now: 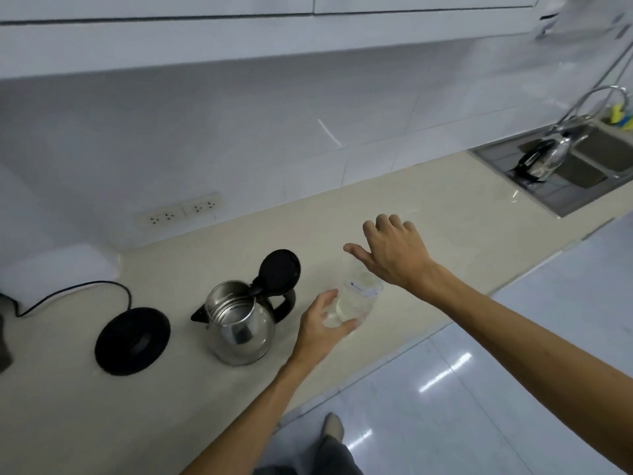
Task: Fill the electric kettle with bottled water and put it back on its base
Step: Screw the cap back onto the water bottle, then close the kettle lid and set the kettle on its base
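Observation:
A steel electric kettle (239, 323) stands on the cream counter with its black lid (279, 272) flipped up and its inside showing. To its left lies the round black base (132, 339) with a cord running off left. Right of the kettle stands a clear water bottle (358, 296). My left hand (323, 329) is wrapped around the bottle's lower part. My right hand (390, 252) hovers above the bottle's top with its fingers spread, holding nothing.
Two wall sockets (181, 212) sit on the tiled backsplash behind the counter. A sink (582, 166) with a tap and a second kettle (541, 161) lies at the far right. The counter's front edge runs diagonally, with glossy floor below.

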Demonstrator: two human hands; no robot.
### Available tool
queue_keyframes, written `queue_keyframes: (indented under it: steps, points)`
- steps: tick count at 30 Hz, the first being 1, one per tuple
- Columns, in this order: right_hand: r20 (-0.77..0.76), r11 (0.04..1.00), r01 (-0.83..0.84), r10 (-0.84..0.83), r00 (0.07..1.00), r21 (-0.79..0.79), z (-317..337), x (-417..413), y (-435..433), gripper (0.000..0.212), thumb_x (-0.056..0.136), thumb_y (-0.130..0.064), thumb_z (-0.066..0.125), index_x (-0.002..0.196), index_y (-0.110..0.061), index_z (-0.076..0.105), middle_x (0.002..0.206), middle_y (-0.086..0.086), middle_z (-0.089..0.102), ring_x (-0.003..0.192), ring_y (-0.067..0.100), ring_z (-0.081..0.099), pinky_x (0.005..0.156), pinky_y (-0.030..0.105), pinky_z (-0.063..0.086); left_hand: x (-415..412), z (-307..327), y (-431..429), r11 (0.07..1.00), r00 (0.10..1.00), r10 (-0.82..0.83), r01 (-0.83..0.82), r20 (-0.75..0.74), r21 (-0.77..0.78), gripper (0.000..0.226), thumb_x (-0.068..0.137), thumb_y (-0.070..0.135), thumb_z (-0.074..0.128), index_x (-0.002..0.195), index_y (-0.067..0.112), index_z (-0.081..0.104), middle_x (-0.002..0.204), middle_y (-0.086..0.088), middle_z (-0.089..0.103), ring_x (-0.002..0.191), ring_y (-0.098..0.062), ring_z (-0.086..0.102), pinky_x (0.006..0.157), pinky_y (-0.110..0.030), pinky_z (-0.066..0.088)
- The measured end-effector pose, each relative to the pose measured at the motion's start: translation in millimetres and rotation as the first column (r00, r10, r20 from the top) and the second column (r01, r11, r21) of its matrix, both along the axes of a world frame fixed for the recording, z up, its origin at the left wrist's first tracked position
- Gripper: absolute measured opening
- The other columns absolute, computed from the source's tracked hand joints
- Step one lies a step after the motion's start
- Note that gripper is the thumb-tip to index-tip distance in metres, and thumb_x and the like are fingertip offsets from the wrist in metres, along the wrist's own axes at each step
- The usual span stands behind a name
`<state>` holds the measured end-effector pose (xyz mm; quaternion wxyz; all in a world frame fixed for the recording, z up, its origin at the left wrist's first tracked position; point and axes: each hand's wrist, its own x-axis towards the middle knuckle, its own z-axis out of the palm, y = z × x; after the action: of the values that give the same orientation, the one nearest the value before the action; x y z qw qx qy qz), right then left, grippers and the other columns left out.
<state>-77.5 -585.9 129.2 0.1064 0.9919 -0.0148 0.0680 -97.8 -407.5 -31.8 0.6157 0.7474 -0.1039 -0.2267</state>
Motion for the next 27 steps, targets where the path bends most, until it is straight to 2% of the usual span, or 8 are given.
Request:
queue_keyframes:
  steps: [2,4,7,10,14,19,24,27]
  points:
    - [0.06,0.996,-0.043,0.038,0.997,0.079,-7.1,-0.3,21.1,0.071,0.096,-0.066,0.026,0.096,-0.005,0.061,0.087,0.013,0.061,0.078,0.036,0.058,0.068,0.046,0.05,-15.4,-9.7,29.8,0.999,0.999,0.041,-0.041,-0.023,0.012,0.062,0.079,0.024,0.095,0.132,0.03,0.062,0.132,0.013,0.067,0.119,0.015,0.059,0.094,-0.007,0.046]
    - [0.064,0.976,-0.042,0.028,0.998,0.216,-18.0,1.5,44.1,0.065,0.097,-0.064,0.033,0.108,-0.006,0.062,0.097,0.015,0.064,0.086,0.037,0.061,0.074,0.048,0.052,-28.2,-18.8,61.7,0.992,0.99,0.127,-0.127,-0.062,-0.002,0.056,0.079,0.021,0.095,0.123,0.036,0.063,0.131,0.014,0.069,0.119,0.006,0.064,0.096,-0.014,0.05]
    - [-0.033,0.885,0.024,-0.01,0.999,0.466,-38.3,6.6,76.9,0.061,0.099,-0.057,0.048,0.134,-0.007,0.055,0.124,0.019,0.062,0.109,0.039,0.062,0.09,0.049,0.051,-42.7,-28.9,110.9,0.96,0.954,0.272,-0.277,-0.126,-0.027,0.053,0.079,0.018,0.095,0.121,0.034,0.066,0.128,0.01,0.072,0.118,-0.004,0.069,0.099,-0.03,0.058]
    - [-0.143,0.76,0.118,-0.034,0.989,0.639,-52.5,15.7,102.6,0.068,0.1,-0.054,0.049,0.15,-0.008,0.04,0.142,0.022,0.052,0.125,0.038,0.056,0.104,0.049,0.046,-49.4,-34.2,154.2,0.913,0.908,0.404,-0.408,-0.11,-0.011,0.05,0.08,0.016,0.094,0.122,0.027,0.069,0.122,0.006,0.075,0.114,-0.013,0.073,0.095,-0.033,0.062]
    - [-0.204,0.692,0.187,-0.058,0.977,0.697,-60.3,29.0,129.7,0.066,0.102,-0.041,0.051,0.15,0.002,0.035,0.139,0.028,0.056,0.128,0.045,0.053,0.104,0.046,0.043,-40.1,-29.5,192.9,0.861,0.86,0.508,-0.508,-0.056,0.014,0.051,0.078,0.011,0.094,0.115,0.033,0.066,0.118,0.006,0.074,0.102,-0.015,0.075,0.084,-0.028,0.062]
    - [-0.039,0.695,0.081,-0.076,0.996,0.715,-46.5,30.7,156.6,0.045,0.102,-0.02,0.051,0.141,0.003,0.046,0.126,0.027,0.065,0.115,0.044,0.061,0.095,0.043,0.049,-13.1,-21.1,217.4,0.829,0.829,0.558,-0.559,-0.03,0.0,0.068,0.077,0.007,0.094,0.133,0.018,0.058,0.129,0.001,0.067,0.109,-0.01,0.069,0.081,-0.015,0.059]
    - [0.042,0.71,-0.123,0.13,0.991,0.693,-44.7,30.6,195.4,0.05,0.094,-0.015,0.058,0.14,0.0,0.05,0.126,0.02,0.068,0.112,0.037,0.064,0.094,0.038,0.049,17.8,-18.8,224.9,0.879,0.879,0.477,-0.476,-0.018,0.033,0.1,0.078,0.015,0.095,0.16,0.016,0.038,0.162,0.0,0.046,0.142,-0.021,0.051,0.11,-0.031,0.048]
    - [-0.026,0.713,-0.173,0.259,0.966,0.68,-52.0,38.8,213.7,0.059,0.084,-0.019,0.063,0.14,-0.004,0.051,0.138,0.017,0.06,0.124,0.035,0.057,0.105,0.046,0.048,30.6,-17.9,224.0,0.932,0.931,0.362,-0.362,-0.044,0.019,0.107,0.078,0.016,0.095,0.164,0.02,0.032,0.169,0.003,0.037,0.153,-0.018,0.04,0.114,-0.029,0.04]
